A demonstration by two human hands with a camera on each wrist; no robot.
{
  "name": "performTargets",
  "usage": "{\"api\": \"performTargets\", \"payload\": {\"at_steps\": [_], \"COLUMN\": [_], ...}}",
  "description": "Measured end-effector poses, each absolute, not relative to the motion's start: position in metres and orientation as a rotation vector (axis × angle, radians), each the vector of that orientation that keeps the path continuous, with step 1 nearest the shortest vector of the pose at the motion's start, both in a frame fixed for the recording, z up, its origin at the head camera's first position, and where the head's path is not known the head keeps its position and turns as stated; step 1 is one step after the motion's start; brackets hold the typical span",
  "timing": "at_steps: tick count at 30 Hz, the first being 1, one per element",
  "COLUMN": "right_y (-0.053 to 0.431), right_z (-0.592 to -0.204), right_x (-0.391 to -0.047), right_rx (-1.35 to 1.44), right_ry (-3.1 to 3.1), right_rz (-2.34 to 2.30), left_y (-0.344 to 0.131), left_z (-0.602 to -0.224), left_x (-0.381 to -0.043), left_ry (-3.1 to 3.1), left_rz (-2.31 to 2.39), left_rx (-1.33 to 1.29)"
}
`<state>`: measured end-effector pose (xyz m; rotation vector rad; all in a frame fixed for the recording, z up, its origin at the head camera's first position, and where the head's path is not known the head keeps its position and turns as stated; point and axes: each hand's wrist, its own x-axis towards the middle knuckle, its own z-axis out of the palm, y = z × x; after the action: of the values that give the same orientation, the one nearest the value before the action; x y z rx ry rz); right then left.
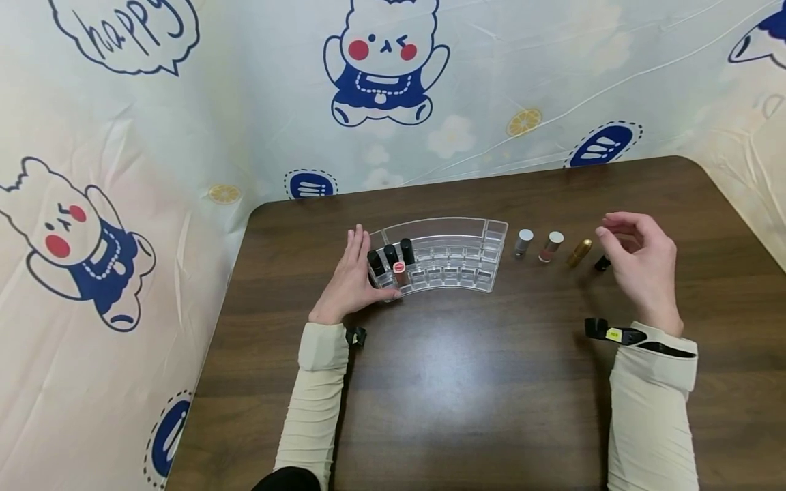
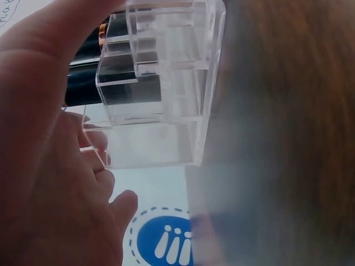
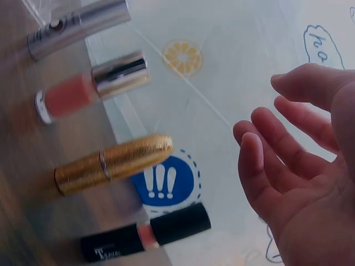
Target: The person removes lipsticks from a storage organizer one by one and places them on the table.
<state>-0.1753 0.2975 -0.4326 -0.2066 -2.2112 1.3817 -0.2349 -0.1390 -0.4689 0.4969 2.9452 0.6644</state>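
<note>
A clear stepped cosmetics organizer stands on the table. My left hand rests at its left end, fingers fairly straight along the side and thumb at the front edge. Three black-capped tubes stand in its left slots, with a pink-red lipstick tube in front of them. My right hand is raised with loosely bent fingers, holding nothing. Nearest to it stands a black lipstick tube. Left of that are a gold lipstick, a pink gloss tube with silver cap and a silver-capped tube.
The brown wooden table reaches back to a patterned cloth hanging behind and at the sides. The four tubes stand in a spaced row to the right of the organizer. A wrist camera is strapped to the right sleeve.
</note>
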Motion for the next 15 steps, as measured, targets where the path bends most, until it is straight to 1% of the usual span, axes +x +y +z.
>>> {"api": "performTargets", "payload": {"at_steps": [8, 15], "right_y": [0.277, 0.24], "right_z": [-0.432, -0.43], "right_x": [-0.179, -0.186], "right_rx": [-0.077, 0.129], "right_ry": [-2.256, -2.407], "right_rz": [1.412, 1.341], "left_y": [-0.138, -0.139], "left_z": [-0.469, -0.47], "left_x": [-0.235, -0.236], "left_ry": [2.934, 2.939], "left_rz": [0.672, 0.669], "left_rx": [0.505, 0.481]}}
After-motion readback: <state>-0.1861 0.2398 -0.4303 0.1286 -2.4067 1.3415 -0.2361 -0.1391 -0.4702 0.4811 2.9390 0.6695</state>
